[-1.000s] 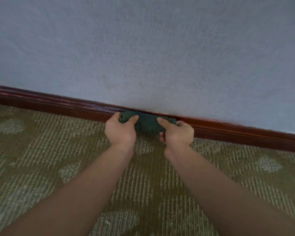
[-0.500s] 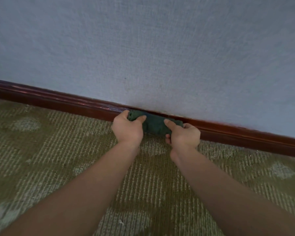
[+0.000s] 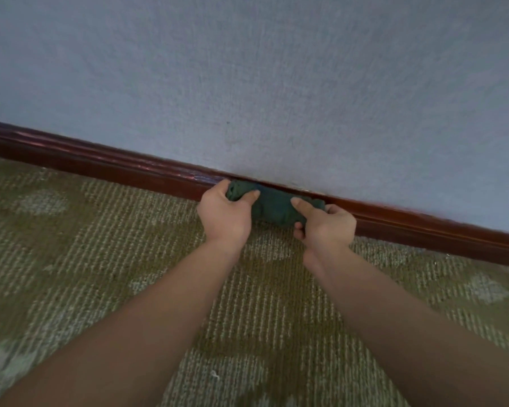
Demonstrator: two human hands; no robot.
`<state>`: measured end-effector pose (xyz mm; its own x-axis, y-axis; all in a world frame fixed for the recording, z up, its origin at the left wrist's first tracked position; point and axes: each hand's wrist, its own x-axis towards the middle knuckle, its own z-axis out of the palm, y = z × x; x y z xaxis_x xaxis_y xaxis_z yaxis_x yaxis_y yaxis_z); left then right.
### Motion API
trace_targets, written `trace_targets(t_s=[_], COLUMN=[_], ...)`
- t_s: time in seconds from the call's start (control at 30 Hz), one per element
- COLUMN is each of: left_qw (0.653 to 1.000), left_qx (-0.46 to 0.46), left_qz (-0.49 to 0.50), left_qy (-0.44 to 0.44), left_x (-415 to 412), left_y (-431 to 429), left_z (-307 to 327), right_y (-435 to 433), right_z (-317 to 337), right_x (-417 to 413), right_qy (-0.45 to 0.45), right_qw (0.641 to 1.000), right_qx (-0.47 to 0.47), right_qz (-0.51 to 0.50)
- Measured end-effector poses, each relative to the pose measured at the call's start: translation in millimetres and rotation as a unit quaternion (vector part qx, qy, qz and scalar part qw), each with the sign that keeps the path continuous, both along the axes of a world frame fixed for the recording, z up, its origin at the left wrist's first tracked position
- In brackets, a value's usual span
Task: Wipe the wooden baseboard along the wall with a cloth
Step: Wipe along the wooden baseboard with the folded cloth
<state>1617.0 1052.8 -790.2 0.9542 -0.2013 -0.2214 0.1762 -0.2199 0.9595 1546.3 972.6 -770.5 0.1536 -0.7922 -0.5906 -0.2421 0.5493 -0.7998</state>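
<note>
A dark red wooden baseboard (image 3: 106, 165) runs along the foot of the wall, sloping down from left to right. A bunched dark green cloth (image 3: 274, 207) is pressed against it near the middle. My left hand (image 3: 224, 214) grips the cloth's left end, thumb on its front. My right hand (image 3: 325, 227) grips the right end, thumb laid over the front and fingers curled behind. Part of the baseboard is hidden behind the cloth and both hands.
A pale blue-grey textured wall (image 3: 276, 83) fills the upper half. Olive and beige patterned carpet (image 3: 100, 259) covers the floor up to the baseboard. A small white fleck (image 3: 215, 374) lies on the carpet between my forearms.
Both hands and the cloth have slid to the right along the baseboard. The grip on the cloth looks the same.
</note>
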Motion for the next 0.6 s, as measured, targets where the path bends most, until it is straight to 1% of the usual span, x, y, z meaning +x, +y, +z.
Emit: trace_targets(t_s=[0.2, 0.33, 0.4, 0.6], left_qw=[1.000, 0.999, 0.999, 0.996], left_qx=[-0.003, 0.011, 0.016, 0.083], left_qz=[0.016, 0.018, 0.012, -0.009], left_qy=[0.022, 0.039, 0.045, 0.040], left_x=[-6, 0, 5, 10], left_y=[-1, 1, 2, 2], left_z=[3, 4, 5, 13], right_y=[-2, -3, 0, 4], right_z=[6, 12, 14, 24], right_x=[-6, -2, 2, 7], right_qy=[-0.012, 0.014, 0.021, 0.051], right_qw=[0.999, 0.999, 0.999, 0.999], right_qx=[0.040, 0.013, 0.005, -0.001], right_qz=[0.006, 0.035, 0.034, 0.016])
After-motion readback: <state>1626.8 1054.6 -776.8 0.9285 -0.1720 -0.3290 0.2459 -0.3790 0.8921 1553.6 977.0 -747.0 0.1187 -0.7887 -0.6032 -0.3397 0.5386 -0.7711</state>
